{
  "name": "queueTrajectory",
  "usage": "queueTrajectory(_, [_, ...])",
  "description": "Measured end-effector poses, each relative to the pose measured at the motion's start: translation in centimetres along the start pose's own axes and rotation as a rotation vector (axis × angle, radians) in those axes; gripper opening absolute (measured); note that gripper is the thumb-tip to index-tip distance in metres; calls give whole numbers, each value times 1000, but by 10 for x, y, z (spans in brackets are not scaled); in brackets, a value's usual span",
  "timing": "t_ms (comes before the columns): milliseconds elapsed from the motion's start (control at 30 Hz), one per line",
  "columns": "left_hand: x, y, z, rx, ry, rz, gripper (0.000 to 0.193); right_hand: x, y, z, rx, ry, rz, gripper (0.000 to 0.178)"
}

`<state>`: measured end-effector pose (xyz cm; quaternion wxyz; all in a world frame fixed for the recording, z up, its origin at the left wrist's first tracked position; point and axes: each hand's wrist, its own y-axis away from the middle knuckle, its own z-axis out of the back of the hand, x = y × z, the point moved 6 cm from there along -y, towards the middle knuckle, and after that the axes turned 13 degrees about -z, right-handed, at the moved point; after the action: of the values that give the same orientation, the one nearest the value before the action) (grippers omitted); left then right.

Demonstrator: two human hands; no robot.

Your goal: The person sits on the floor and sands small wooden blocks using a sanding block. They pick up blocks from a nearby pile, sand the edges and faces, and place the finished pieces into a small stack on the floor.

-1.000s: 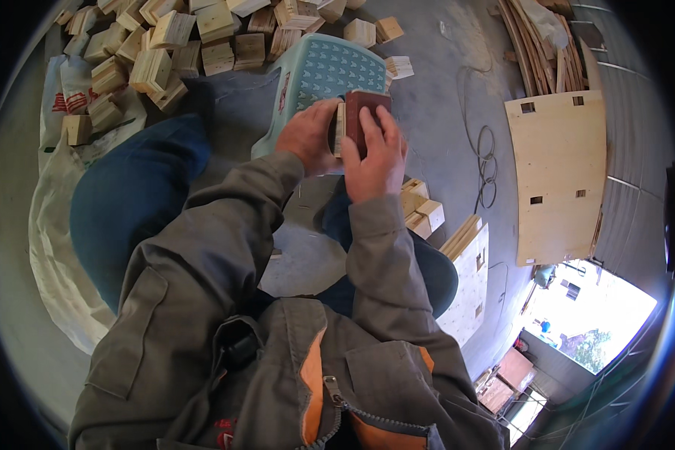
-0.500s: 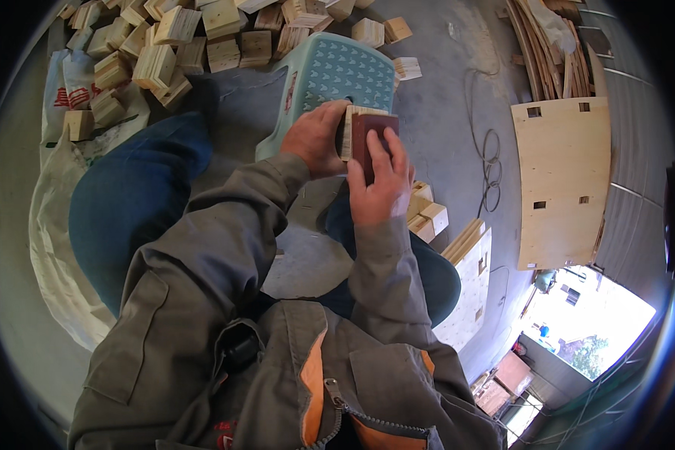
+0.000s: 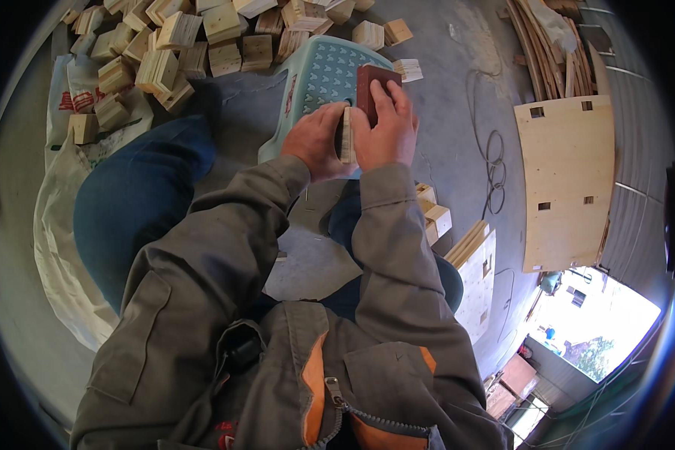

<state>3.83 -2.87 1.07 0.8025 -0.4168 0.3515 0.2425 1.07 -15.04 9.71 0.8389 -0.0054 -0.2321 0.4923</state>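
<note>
My left hand is closed round a layered plywood block, holding it upright over the near end of a pale blue-green plastic stool. In my right hand is a dark red sanding block, its fingers lying across the top and the thumb along the near side. The sanding block reaches past the far end of the plywood block, over the stool's right edge. My right hand hides most of where the two blocks meet.
Many loose plywood blocks lie heaped at the far left, beside a white sack. More blocks and a pale board are near my right knee. A cable coils on the floor, left of a large slotted plywood panel.
My right hand has slid the sanding block forward, away from me, along the plywood block. My left hand stays in nearly the same place, still gripping the plywood block.
</note>
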Motion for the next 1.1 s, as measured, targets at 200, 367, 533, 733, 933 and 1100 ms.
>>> queueTrajectory(200, [5, 1, -5, -27, 6, -11, 98, -4, 83, 40, 48, -1, 40, 61])
queueTrajectory(367, [1, -1, -1, -22, 21, -24, 99, -14, 127, 58, 55, -36, 62, 63])
queueTrajectory(533, [1, -2, 0, -32, 39, -31, 99, -12, 115, 56, 45, -34, 63, 64])
queueTrajectory(733, [6, 1, 1, -34, 34, -32, 101, -9, 38, 22, -6, -34, 101, 59])
queueTrajectory(933, [-6, -4, -2, -16, 30, 27, 102, -8, -26, 6, 42, 67, -37, 58])
queueTrajectory(1100, [-1, 0, 2, -35, -10, -19, 100, -9, -2, 6, -22, -16, 13, 56])
